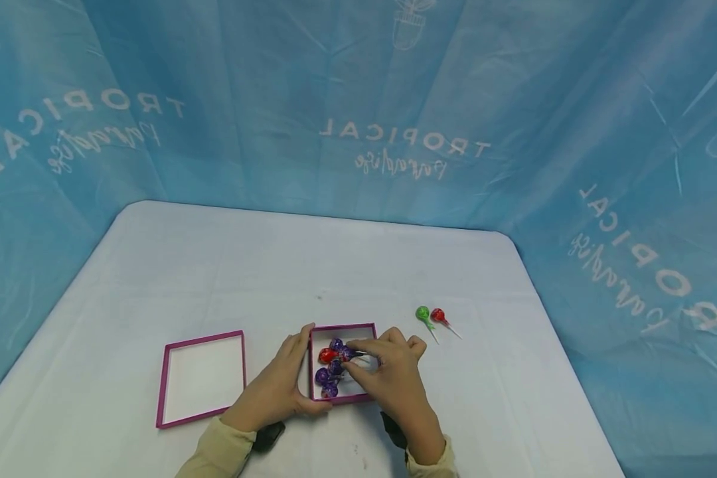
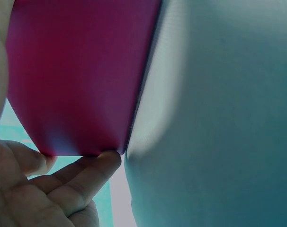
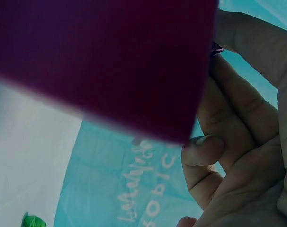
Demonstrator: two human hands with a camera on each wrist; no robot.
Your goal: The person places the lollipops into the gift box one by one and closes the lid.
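Note:
A magenta-edged box (image 1: 342,326) with a white inside stands at the front middle of the table. My left hand (image 1: 277,388) grips its left side, thumb at the near corner and fingertips at the far one; the left wrist view shows these fingers against the magenta wall (image 2: 82,75). Inside lie several purple-wrapped lollipops (image 1: 322,376) and a red one (image 1: 326,356). My right hand (image 1: 397,378) reaches over the right wall and pinches a purple lollipop (image 1: 348,354) between thumb and forefinger. A bit of its wrapper (image 3: 217,48) shows in the right wrist view.
Left of the box lies a similar magenta-rimmed tray or lid (image 1: 163,385), white inside. A green lollipop (image 1: 422,311) and a red lollipop (image 1: 437,315) lie on the white tablecloth (image 1: 334,265) to the right. Blue printed curtains (image 1: 275,99) surround the table.

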